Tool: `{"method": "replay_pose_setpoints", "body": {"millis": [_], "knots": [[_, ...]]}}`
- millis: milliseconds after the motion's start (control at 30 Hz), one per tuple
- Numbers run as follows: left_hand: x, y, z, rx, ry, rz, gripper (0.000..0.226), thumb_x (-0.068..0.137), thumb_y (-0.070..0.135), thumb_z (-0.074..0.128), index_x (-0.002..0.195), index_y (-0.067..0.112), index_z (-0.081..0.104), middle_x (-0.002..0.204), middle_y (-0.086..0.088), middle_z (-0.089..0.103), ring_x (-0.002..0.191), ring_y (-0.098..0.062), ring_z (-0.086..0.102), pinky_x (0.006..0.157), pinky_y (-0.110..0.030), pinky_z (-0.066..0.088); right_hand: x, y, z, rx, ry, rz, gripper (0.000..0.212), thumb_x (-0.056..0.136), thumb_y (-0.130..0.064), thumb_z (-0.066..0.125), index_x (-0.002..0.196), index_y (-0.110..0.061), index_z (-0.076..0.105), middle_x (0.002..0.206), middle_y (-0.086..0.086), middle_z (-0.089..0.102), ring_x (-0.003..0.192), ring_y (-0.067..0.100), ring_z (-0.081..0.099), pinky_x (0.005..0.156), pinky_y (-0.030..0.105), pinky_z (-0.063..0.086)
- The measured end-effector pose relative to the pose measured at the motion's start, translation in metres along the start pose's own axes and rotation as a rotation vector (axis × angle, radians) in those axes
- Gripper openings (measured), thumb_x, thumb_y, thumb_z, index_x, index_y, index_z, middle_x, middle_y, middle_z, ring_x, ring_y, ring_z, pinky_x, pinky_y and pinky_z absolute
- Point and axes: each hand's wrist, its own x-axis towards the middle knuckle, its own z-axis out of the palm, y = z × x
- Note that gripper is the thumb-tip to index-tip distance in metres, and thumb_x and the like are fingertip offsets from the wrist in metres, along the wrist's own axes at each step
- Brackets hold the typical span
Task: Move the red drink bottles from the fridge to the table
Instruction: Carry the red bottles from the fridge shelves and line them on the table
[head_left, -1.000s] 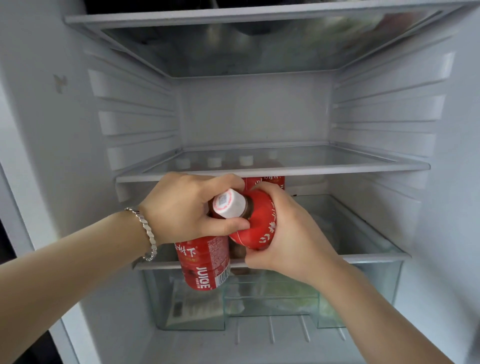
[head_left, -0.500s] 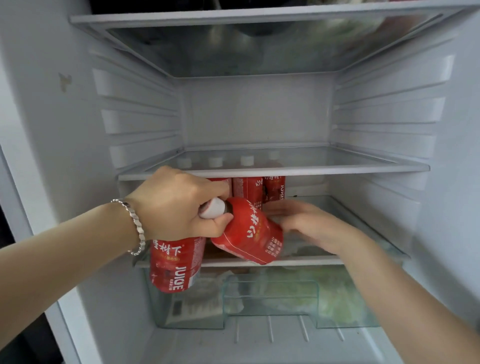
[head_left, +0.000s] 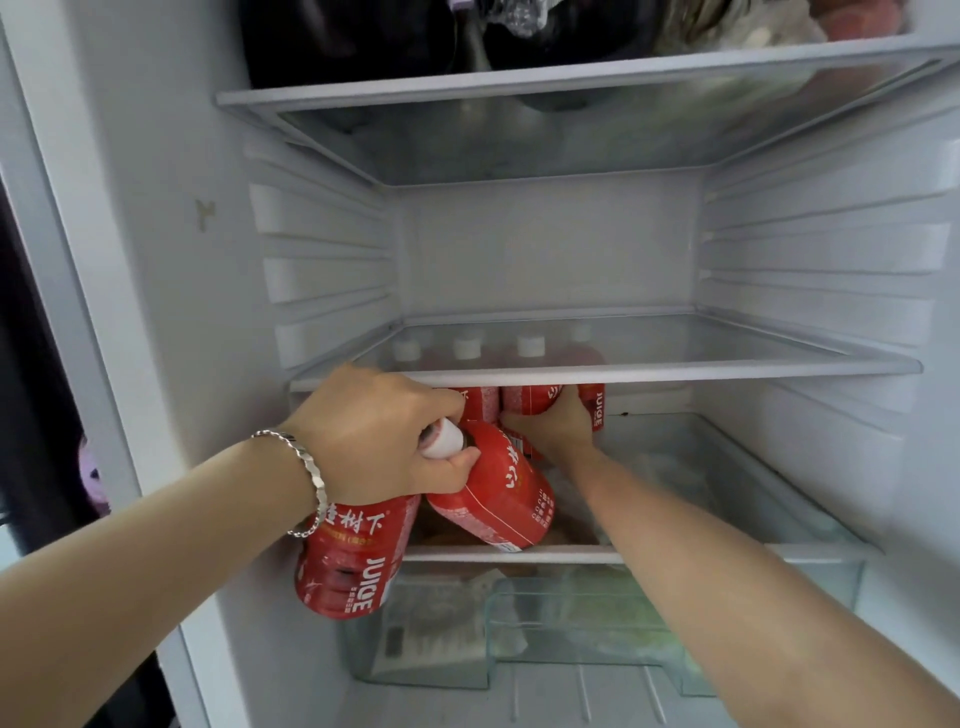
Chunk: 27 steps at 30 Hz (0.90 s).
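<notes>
In the head view, the open fridge (head_left: 561, 249) fills the frame. At centre left, the person's left hand (head_left: 384, 436), a silver bracelet (head_left: 307, 470) on its wrist, is closed round the necks of two red drink bottles. Thumb and forefinger pinch the tilted bottle (head_left: 493, 493) just under its white cap (head_left: 444, 440); its base leans down and to the right, over the front edge of the lower shelf (head_left: 519, 555). The hanging bottle (head_left: 353, 564) drops upright below the palm, in front of that shelf and clear of it, with its top hidden by the hand.

Just right of centre, the right hand (head_left: 553, 423) reaches under the glass shelf (head_left: 675, 371), its fingers curled round a rear bottle (head_left: 530, 401) standing on the lower shelf. The grip seems full, though the shelf rim and shadow hide part of it. More red bottles stand beside it: one to the left (head_left: 480, 404) and one to the right (head_left: 597, 408). Their white caps (head_left: 466, 347) show faintly through the glass.

Below sits a clear crisper drawer (head_left: 426, 670). At the top of the frame, dark bags (head_left: 363, 36) rest on the upper shelf (head_left: 519, 83).
</notes>
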Motion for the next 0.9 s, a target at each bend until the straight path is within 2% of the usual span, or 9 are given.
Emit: {"method": "replay_pose_setpoints", "body": {"millis": [133, 233, 333, 433, 600, 667, 733, 833, 900], "knots": [[0.000, -0.004, 0.000, 0.004, 0.002, 0.001, 0.069, 0.059, 0.071, 0.008, 0.080, 0.027, 0.057, 0.073, 0.009, 0.065, 0.065, -0.010, 0.057, 0.056, -0.017, 0.040, -0.026, -0.005, -0.005, 0.024, 0.035, -0.013, 0.082, 0.061, -0.025, 0.088, 0.126, -0.015, 0.039, 0.113, 0.001, 0.057, 0.106, 0.018, 0.057, 0.086, 0.028, 0.043], [-0.002, -0.005, -0.001, -0.028, 0.027, 0.011, 0.065, 0.060, 0.071, 0.012, 0.077, 0.027, 0.057, 0.068, 0.009, 0.063, 0.060, -0.009, 0.055, 0.051, -0.015, 0.036, -0.055, 0.003, -0.018, 0.076, 0.095, -0.046, 0.082, 0.050, -0.032, 0.091, 0.117, -0.020, 0.047, 0.103, -0.007, 0.062, 0.095, 0.012, 0.061, 0.083, 0.027, 0.046], [-0.006, -0.004, -0.002, -0.052, 0.062, -0.011, 0.056, 0.062, 0.069, 0.019, 0.072, 0.028, 0.057, 0.060, 0.009, 0.062, 0.052, -0.009, 0.052, 0.044, -0.011, 0.026, -0.077, 0.007, -0.039, 0.116, 0.136, -0.044, 0.075, 0.051, -0.019, 0.089, 0.110, -0.021, 0.043, 0.100, -0.006, 0.060, 0.093, 0.014, 0.062, 0.082, 0.032, 0.051], [-0.007, -0.002, 0.007, -0.044, 0.067, 0.012, 0.040, 0.071, 0.060, 0.035, 0.065, 0.026, 0.056, 0.046, 0.008, 0.055, 0.038, -0.009, 0.042, 0.040, -0.008, 0.018, -0.095, 0.006, -0.053, 0.146, 0.153, -0.060, 0.075, 0.053, -0.011, 0.087, 0.110, -0.022, 0.040, 0.099, -0.006, 0.057, 0.091, 0.011, 0.060, 0.074, 0.027, 0.048], [-0.006, -0.001, 0.017, -0.084, 0.072, 0.028, 0.042, 0.074, 0.057, 0.037, 0.065, 0.021, 0.057, 0.042, 0.007, 0.052, 0.035, -0.013, 0.046, 0.034, -0.021, 0.033, -0.112, 0.002, -0.069, 0.153, 0.137, -0.054, 0.073, 0.056, -0.009, 0.086, 0.110, -0.025, 0.040, 0.099, -0.006, 0.057, 0.090, 0.009, 0.060, 0.073, 0.026, 0.049], [-0.005, -0.001, 0.015, -0.090, 0.070, 0.022, 0.047, 0.073, 0.061, 0.033, 0.068, 0.022, 0.058, 0.046, 0.007, 0.055, 0.039, -0.014, 0.050, 0.037, -0.027, 0.041, -0.116, -0.001, -0.073, 0.063, 0.176, -0.053, 0.076, 0.056, -0.023, 0.086, 0.118, -0.025, 0.041, 0.108, -0.003, 0.054, 0.104, 0.018, 0.058, 0.081, 0.029, 0.049], [-0.004, -0.001, 0.014, -0.090, 0.059, 0.024, 0.049, 0.073, 0.062, 0.030, 0.071, 0.022, 0.058, 0.048, 0.006, 0.057, 0.042, -0.015, 0.052, 0.040, -0.029, 0.046, -0.113, -0.012, -0.074, -0.102, 0.290, -0.099, 0.082, 0.059, -0.044, 0.080, 0.127, -0.022, 0.041, 0.119, 0.000, 0.047, 0.119, 0.019, 0.043, 0.093, 0.032, 0.042], [-0.004, 0.000, 0.013, -0.077, 0.055, 0.041, 0.046, 0.074, 0.060, 0.034, 0.068, 0.021, 0.059, 0.045, 0.006, 0.054, 0.038, -0.015, 0.049, 0.036, -0.028, 0.043, -0.102, -0.032, -0.076, -0.199, 0.383, -0.195, 0.076, 0.055, -0.070, 0.065, 0.106, -0.014, 0.057, 0.105, 0.001, 0.061, 0.108, 0.021, 0.053, 0.088, 0.040, 0.049], [-0.004, -0.001, 0.013, -0.076, 0.048, 0.027, 0.048, 0.073, 0.061, 0.032, 0.070, 0.022, 0.059, 0.047, 0.006, 0.056, 0.040, -0.015, 0.050, 0.039, -0.028, 0.042, -0.099, -0.037, -0.079, -0.219, 0.376, -0.199, 0.064, 0.061, -0.066, 0.063, 0.097, -0.013, 0.062, 0.095, 0.002, 0.066, 0.100, 0.022, 0.059, 0.082, 0.043, 0.052]]}}
